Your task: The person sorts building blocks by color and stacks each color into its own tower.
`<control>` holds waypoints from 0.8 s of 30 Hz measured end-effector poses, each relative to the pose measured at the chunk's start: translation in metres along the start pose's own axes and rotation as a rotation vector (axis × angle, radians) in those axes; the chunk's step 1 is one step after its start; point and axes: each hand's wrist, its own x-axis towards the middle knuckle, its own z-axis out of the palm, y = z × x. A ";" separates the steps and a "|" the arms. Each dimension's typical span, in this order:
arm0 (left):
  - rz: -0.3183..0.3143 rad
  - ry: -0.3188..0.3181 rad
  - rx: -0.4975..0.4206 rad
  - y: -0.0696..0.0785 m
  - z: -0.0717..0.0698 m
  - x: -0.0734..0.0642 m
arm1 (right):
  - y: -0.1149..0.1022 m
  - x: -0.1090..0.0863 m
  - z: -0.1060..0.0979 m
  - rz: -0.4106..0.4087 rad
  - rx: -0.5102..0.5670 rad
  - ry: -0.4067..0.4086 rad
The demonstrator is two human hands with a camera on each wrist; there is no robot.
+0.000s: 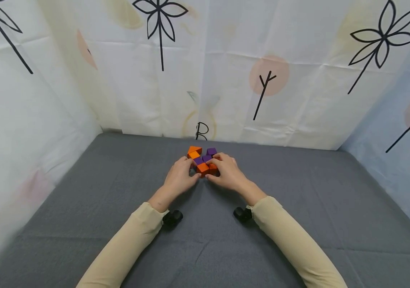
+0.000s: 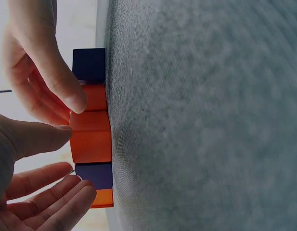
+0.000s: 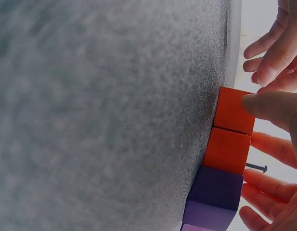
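Note:
A tight cluster of orange and purple blocks lies on the grey cloth, between two hands. My left hand (image 1: pixel 180 177) is at its left side, the thumb tip close by the front orange block (image 1: pixel 203 169) and the fingers loosely spread alongside. In the left wrist view those fingers overlap a purple block (image 2: pixel 94 175). At the right side, my right hand (image 1: pixel 229 173) pinches an orange cube (image 3: pixel 234 111), thumb over its near face and fingers behind. Further back are a purple block (image 1: pixel 211 151) and an orange triangular block (image 1: pixel 195 149).
Grey cloth (image 1: pixel 118 216) covers the table. White printed curtains (image 1: pixel 226 96) hang behind it and along both sides. Dark wrist cameras (image 1: pixel 172 219) sit under the beige sleeves (image 1: pixel 291 240), low over the cloth.

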 end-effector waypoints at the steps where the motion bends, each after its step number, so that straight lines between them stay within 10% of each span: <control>1: -0.001 -0.001 -0.006 0.000 0.001 0.000 | 0.000 0.000 0.000 0.003 0.002 -0.002; 24: -0.014 -0.050 -0.060 0.001 0.002 0.004 | -0.004 0.007 0.004 -0.046 0.041 0.044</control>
